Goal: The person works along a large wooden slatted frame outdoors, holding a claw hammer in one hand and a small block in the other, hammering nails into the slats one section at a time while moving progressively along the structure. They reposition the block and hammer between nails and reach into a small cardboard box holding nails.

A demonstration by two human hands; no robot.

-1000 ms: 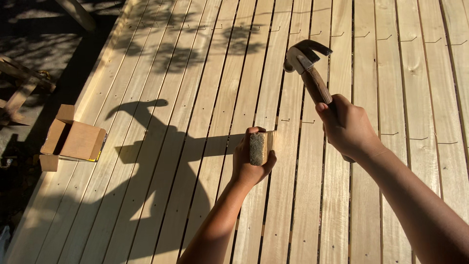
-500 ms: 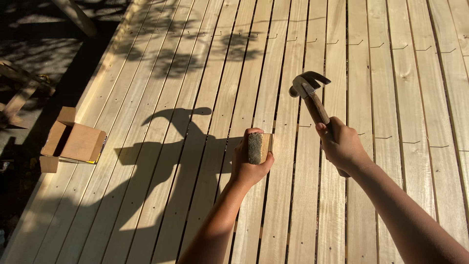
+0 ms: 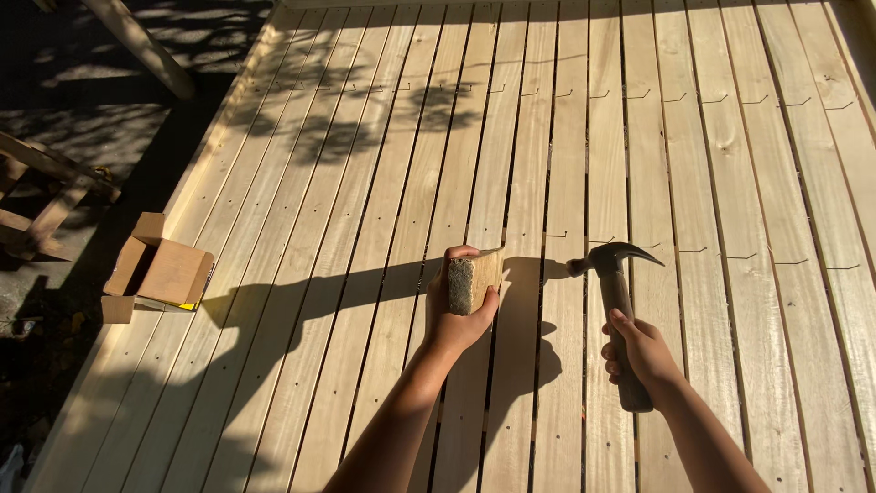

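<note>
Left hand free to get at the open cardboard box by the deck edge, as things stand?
Probably not yet. The left hand is clamped on a wood block held to the deck boards; the cardboard box lies well off to its left, with nothing on the planks between.

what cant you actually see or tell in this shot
Head view:
- Small pale wooden block: its far side is covered by the left hand.
- Dark metal claw hammer: the grip is wrapped by the right hand.
- Open brown cardboard box: contents lost in shadow.
- Nails along the pale plank deck: too small to judge.
</note>
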